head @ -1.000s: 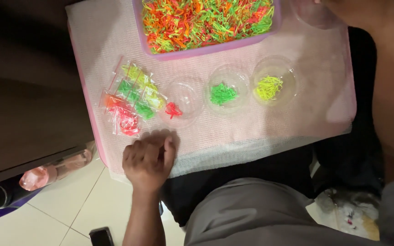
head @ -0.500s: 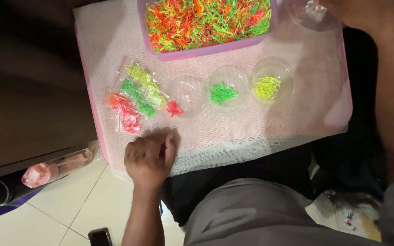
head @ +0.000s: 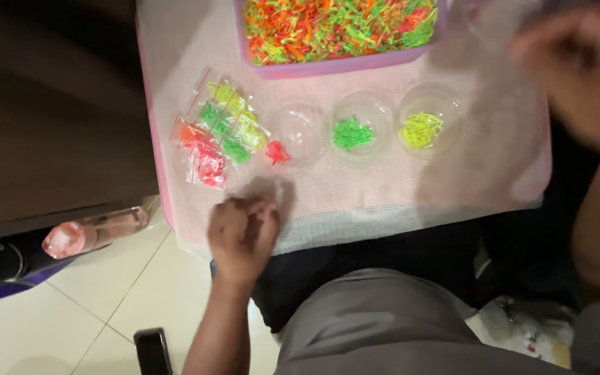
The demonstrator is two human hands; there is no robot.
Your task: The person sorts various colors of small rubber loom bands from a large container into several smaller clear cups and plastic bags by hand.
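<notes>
Two hands: my left hand [head: 243, 229] pinches a clear bag [head: 267, 191]; right hand [head: 578, 62] blurred, grip untellable; I'd steady it.

Lighting's pretty warm and dim overall, kind of a yellowish indoor cast. The brightest patch is the pale floor tile [head: 71, 312] at lower left, while the upper left drops into near-black shadow. The right hand [head: 578, 76] is a smeared motion blur, and the left hand [head: 243, 232] is soft too. The neon bits in the purple tray [head: 342, 67] look a bit oversaturated and mushy. No hard glare, only soft sheen on the clear round cups [head: 362, 128].
</notes>
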